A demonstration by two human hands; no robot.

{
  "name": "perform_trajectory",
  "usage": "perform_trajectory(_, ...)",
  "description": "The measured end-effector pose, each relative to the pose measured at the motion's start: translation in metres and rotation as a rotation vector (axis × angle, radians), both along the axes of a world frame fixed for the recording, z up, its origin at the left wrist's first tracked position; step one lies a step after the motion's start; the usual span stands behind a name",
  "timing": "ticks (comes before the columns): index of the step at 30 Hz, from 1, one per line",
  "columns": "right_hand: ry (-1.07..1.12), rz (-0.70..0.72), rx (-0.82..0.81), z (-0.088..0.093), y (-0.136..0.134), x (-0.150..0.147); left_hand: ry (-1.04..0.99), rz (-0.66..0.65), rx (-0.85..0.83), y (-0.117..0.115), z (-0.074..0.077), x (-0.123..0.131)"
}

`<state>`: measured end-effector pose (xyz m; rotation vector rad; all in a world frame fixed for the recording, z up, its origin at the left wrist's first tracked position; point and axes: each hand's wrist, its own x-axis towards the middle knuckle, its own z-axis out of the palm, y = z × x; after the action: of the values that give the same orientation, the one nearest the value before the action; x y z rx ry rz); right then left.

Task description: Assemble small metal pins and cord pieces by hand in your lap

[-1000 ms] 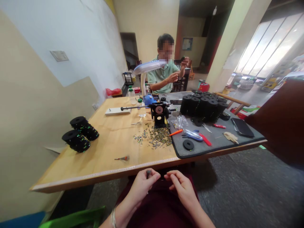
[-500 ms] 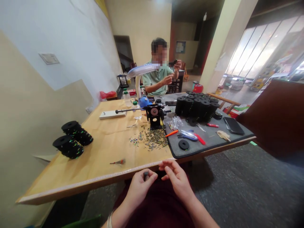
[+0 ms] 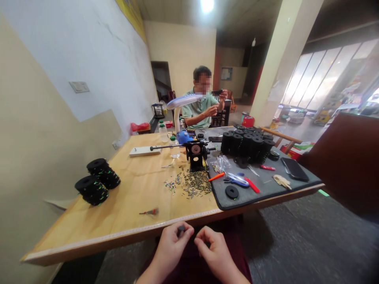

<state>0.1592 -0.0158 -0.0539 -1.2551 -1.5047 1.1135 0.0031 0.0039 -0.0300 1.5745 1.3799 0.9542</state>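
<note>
Black foam-like rolls (image 3: 91, 190), two of them with green flecks, stand upright at the left of the frame on the wooden table (image 3: 127, 189). Next, left of centre: flat white bar (image 3: 145, 151); below it, nearer the front edge, small brush-like tool (image 3: 150, 212).

Bottom centre: left hand (image 3: 174, 242), thumb and index pinched, small dark piece (image 3: 181, 229) in the hollow behind the pinch. Mostly hidden, so can't call its long axis.

Key relation: left hand is nearer, already has the piece. From the right hand's fingertips (image 3: 196, 239) it lies to the left and slightly higher in frame. The two hands' tips are just apart, facing each other. Any thread between them is too fine to tell.

Centre, above the hands: loose small metallic-looking parts (image 3: 197, 183) in front of the black crank device (image 3: 196, 152). Co-worker (image 3: 192, 112) upper centre, one hand raised with a dark item (image 3: 217, 92).

Right hand (image 3: 214, 248), bottom, just right of centre: fingers curled, thumb and index tips look closed together; can't tell if they grip anything.

Right of centre: grey mat (image 3: 219, 199) with black disc (image 3: 231, 192), more black rolls (image 3: 247, 145) behind, phone (image 3: 295, 169) far right.
</note>
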Motion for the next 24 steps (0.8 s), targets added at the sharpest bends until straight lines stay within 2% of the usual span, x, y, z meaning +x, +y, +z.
perform_trajectory(3, 0.059, -0.023, -0.034, -0.004, 0.0, 0.001, 0.076, -0.058, 0.06, 0.005, 0.002, -0.004)
perform_trajectory(6, 0.197, -0.031, -0.094, -0.011, 0.002, 0.003, 0.226, -0.054, 0.123, 0.015, 0.008, -0.013)
perform_trajectory(12, 0.407, -0.106, -0.187, -0.01, 0.005, 0.008, 0.779, -0.014, 0.202, 0.054, 0.025, -0.03)
perform_trajectory(14, 0.446, -0.132, -0.21, -0.008, 0.005, 0.01, 0.882, -0.031, 0.2, 0.065, 0.029, -0.031)
perform_trajectory(19, 0.49, -0.162, -0.254, -0.013, 0.004, 0.01, 0.881, -0.039, 0.288, 0.081, 0.038, -0.018)
perform_trajectory(24, 0.505, -0.145, -0.261, -0.021, 0.004, 0.011, 0.767, -0.077, 0.338, 0.095, 0.038, 0.023)
